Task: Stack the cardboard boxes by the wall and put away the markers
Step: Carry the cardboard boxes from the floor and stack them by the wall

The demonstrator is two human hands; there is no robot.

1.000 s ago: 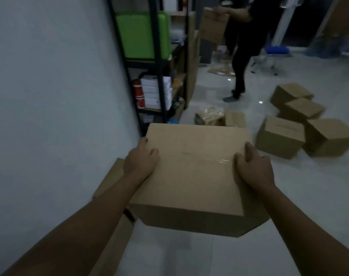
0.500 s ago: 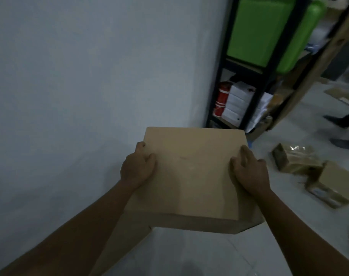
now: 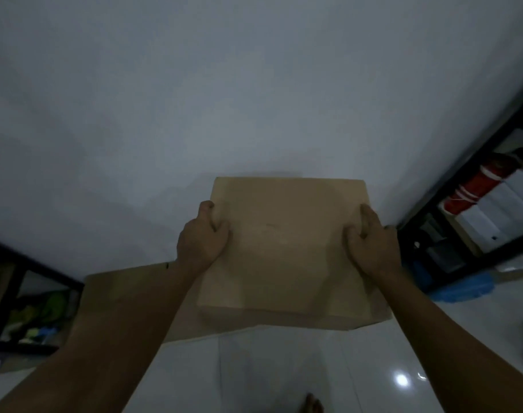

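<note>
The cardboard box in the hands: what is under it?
Under the cardboard box another brown cardboard piece sticks out left and in front, beside the wall. How much lies beneath is hidden.

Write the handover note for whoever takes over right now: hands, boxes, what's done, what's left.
Left hand and right hand grip opposite sides of one cardboard box, held at the wall.
Lower box sits below it on the floor against the wall.
Done: box carried to the wall.
Left: set it down on the stack, fetch further boxes, put away markers; none in view.
</note>
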